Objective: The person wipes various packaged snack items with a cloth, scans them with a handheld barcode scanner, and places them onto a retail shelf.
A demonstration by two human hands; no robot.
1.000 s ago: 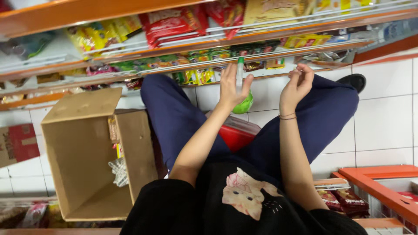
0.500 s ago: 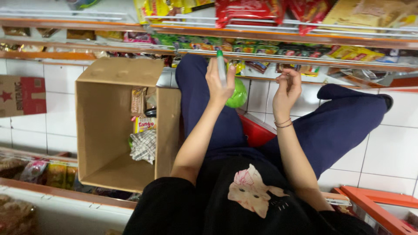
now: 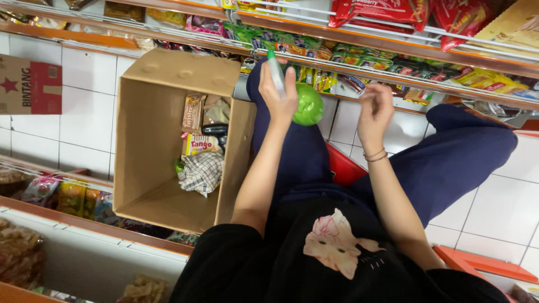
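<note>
I am looking down at my left hand (image 3: 279,100). Its fingers (image 3: 292,90) are closing around a thin white pen-like stick with a green cap (image 3: 275,68), and a round green ball-shaped thing (image 3: 309,105) is sitting just behind that hand, touching it. I cannot tell if the fingers are holding the ball too. My right hand (image 3: 375,109) is hanging in the air beside it with its fingers loose and half open, holding nothing.

I think the stick could be slipping, because only the fingertips are pinching it. If the grip is getting loose, it could be dropping onto my lap or rolling under the snack shelf (image 3: 393,53). The ball looks round and smooth, so I think it could be rolling away too.

The cardboard box (image 3: 168,140) is standing open just beside my left arm. It could be tipping if my elbow is bumping it.

Counting now: one stick, one green ball, one open box. Inside the box I am seeing two wafer packs (image 3: 197,126), one checked cloth (image 3: 202,173) and one dark thing I cannot make out. There are too many packets on the shelf to count.
</note>
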